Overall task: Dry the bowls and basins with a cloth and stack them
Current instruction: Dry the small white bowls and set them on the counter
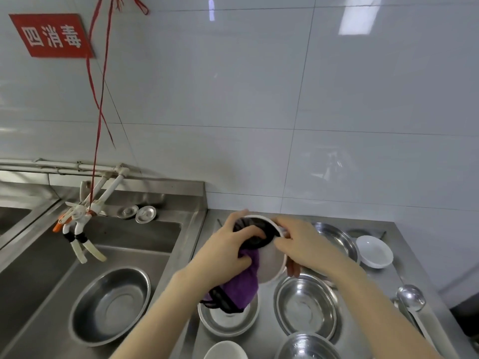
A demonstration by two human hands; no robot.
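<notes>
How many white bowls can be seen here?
3: the held bowl mid-frame, the right bowl on the counter, the bottom bowl cut by the frame edge. Arms may hide others.

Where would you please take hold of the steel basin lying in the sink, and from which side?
Probably from above, by the near rim of the steel basin: it sits upright, mouth up, low in the sink, and its out-turned rim gives fingers a lip.
</notes>
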